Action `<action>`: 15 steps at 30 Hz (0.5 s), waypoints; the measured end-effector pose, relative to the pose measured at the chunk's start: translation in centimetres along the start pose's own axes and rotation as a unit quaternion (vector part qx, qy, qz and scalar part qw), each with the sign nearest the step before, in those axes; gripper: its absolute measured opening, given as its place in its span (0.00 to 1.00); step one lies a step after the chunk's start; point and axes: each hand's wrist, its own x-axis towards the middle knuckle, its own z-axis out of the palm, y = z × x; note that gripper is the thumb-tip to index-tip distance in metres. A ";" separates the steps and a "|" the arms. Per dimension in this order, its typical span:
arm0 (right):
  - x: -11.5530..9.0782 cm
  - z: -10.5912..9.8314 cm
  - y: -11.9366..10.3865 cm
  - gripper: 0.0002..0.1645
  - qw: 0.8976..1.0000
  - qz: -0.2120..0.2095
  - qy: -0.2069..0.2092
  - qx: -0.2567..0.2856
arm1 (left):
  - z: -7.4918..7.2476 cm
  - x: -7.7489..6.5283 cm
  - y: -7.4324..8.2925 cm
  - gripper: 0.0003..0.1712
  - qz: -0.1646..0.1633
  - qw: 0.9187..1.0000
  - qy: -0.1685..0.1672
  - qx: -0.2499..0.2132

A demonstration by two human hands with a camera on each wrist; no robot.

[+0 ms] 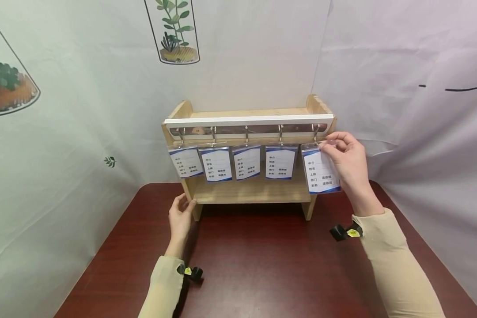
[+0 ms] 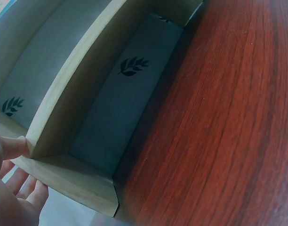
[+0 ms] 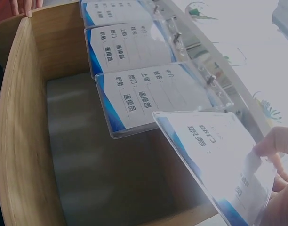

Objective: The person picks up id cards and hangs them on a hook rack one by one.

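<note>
My right hand [image 1: 347,161] pinches the upper right corner of a clear-sleeved name badge [image 1: 321,170] at the rightmost hook [image 1: 316,130]. In the right wrist view that badge [image 3: 212,160] tilts outward from the row. Several matching badges [image 1: 216,164] hang from the other hooks along the metal strip of a small wooden shelf rack [image 1: 250,192]. My left hand [image 1: 180,216] grips the rack's left side near the lower shelf. In the left wrist view its thumb presses the front edge, while the other fingers lie around the outside of the side panel [image 2: 73,183].
The rack stands on a dark red wooden table [image 1: 254,265]. Behind and beside it hangs white cloth [image 1: 91,88] printed with plants. A white rail [image 1: 248,120] runs across the rack's top front. Each wrist carries a small black camera [image 1: 339,232].
</note>
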 end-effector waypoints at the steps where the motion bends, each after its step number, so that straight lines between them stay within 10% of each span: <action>1: 0.0 0.1 -0.1 0.10 1.000 0.000 0.003 -0.007 | 0.0 0.0 0.0 0.24 -0.001 1.000 -0.001 0.001; 15: 0.0 0.2 -0.6 0.12 0.999 0.012 -0.006 -0.029 | 0.0 -0.4 0.0 0.23 0.017 1.000 0.009 0.010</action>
